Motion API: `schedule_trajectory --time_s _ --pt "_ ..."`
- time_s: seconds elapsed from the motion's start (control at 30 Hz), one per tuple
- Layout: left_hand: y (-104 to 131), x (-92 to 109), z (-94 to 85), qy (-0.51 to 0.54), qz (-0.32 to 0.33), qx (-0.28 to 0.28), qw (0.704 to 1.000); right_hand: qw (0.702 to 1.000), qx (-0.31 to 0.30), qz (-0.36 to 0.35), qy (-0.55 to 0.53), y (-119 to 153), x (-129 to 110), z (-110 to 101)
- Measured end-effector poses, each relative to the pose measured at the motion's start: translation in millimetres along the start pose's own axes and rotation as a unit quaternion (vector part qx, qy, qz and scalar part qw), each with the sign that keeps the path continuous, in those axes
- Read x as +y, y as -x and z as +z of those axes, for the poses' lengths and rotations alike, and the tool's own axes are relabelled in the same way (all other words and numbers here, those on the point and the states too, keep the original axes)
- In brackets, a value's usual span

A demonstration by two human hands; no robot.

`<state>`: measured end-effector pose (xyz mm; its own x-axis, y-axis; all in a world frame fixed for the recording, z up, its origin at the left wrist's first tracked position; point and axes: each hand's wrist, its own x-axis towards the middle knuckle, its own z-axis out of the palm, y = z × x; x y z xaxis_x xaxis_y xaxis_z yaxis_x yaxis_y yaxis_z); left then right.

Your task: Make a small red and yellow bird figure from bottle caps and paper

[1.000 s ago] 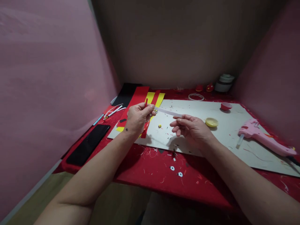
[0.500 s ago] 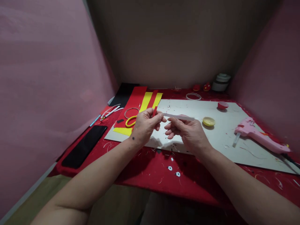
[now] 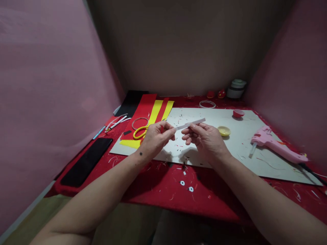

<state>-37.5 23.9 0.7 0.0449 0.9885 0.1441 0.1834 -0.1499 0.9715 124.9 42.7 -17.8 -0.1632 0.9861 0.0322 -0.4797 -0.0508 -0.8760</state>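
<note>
A narrow white strip (image 3: 198,121) is stretched between my two hands above the white board (image 3: 245,149). My left hand (image 3: 158,136) pinches its left end, with a bit of a small red piece (image 3: 161,129) showing among the fingers. Thumb and forefinger of my right hand (image 3: 205,137) grip the strip near its middle, and its free end points up to the right. Yellow-handled scissors (image 3: 139,132) lie just left of my left hand. Beyond my right hand sits a shallow yellow cup (image 3: 224,131).
A pink glue gun (image 3: 278,144) and a red cup (image 3: 238,113) rest on the board's right. Red, yellow and black sheets (image 3: 134,102) lie back left, a black phone (image 3: 87,161) front left. Two paper eyes (image 3: 190,189) are near the front edge.
The strip's right end has tilted upward, and my right hand now grips it farther from that end. The red ridged piece in my left hand has become mostly hidden. The view has shifted slightly.
</note>
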Motion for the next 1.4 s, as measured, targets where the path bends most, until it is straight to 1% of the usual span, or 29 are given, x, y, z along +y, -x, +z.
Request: schedule_trajectory --time_s 0.1,0.17,0.2,0.27,0.37,0.43,0.5,0.57,0.63,0.67,0.7,0.77,0.83,0.87,0.93,1.03,1.1,1.27,1.37,1.4 --pt "-1 0 -1.7 -0.019 0.000 -0.011 1.000 1.000 0.013 0.005 0.003 -1 -1 0" --pt "-3 0 -3.9 -0.009 -0.005 -0.027 1.000 1.000 0.021 0.005 0.003 -1 -2 -1" --pt "-4 1 -5.5 0.017 -0.011 -0.039 0.999 1.000 0.026 0.003 0.001 -1 -3 -1" --pt "-6 2 -9.7 0.101 -0.031 -0.066 0.992 0.999 0.034 -0.001 -0.008 -2 -5 -3" --pt "-10 3 -17.2 0.214 -0.059 -0.100 0.970 0.998 0.050 -0.014 -0.020 -4 -10 -6" --pt "-12 2 -21.5 0.242 -0.061 -0.123 0.961 0.997 0.065 -0.024 -0.026 -6 -14 -8" --pt "-14 -2 -24.1 0.238 -0.040 -0.145 0.959 0.996 0.077 -0.033 -0.031 -8 -17 -9" --pt "-16 -7 -24.8 0.190 0.010 -0.153 0.970 0.996 0.076 -0.039 -0.029 -10 -19 -11" --pt "-17 -13 -24.2 0.085 0.098 -0.136 0.982 0.997 0.067 -0.037 -0.023 -11 -20 -13" --pt "-17 -17 -23.7 0.015 0.153 -0.118 0.981 0.997 0.063 -0.033 -0.021 -12 -20 -14" --pt "-18 -20 -23.2 -0.061 0.209 -0.097 0.971 0.998 0.061 -0.026 -0.021 -12 -20 -15" --pt "-20 -25 -22.6 -0.193 0.311 -0.055 0.929 0.998 0.061 -0.012 -0.024 -12 -19 -16" --pt "-21 -29 -22.5 -0.270 0.375 -0.031 0.886 0.998 0.061 0.003 -0.027 -12 -19 -16" --pt "-22 -30 -22.6 -0.288 0.391 -0.027 0.874 0.998 0.059 0.011 -0.028 -11 -19 -16" --pt "-22 -31 -22.7 -0.304 0.397 -0.027 0.866 0.998 0.054 0.028 -0.028 -10 -19 -15" --pt "-21 -30 -22.4 -0.314 0.382 -0.039 0.869 0.997 0.050 0.046 -0.020 -9 -19 -14" --pt "-20 -29 -21.7 -0.312 0.375 -0.057 0.871 0.998 0.047 0.046 -0.012 -9 -18 -14" --pt "-20 -34 -21.0 -0.287 0.348 -0.136 0.882 0.999 0.030 0.035 -0.009 -12 -14 -17" --pt "-24 -37 -22.9 -0.300 0.356 -0.191 0.864 0.999 0.024 0.043 -0.010 -13 -12 -17" --pt "-25 -36 -23.4 -0.303 0.363 -0.199 0.858 0.999 0.024 0.048 -0.010 -13 -11 -16"
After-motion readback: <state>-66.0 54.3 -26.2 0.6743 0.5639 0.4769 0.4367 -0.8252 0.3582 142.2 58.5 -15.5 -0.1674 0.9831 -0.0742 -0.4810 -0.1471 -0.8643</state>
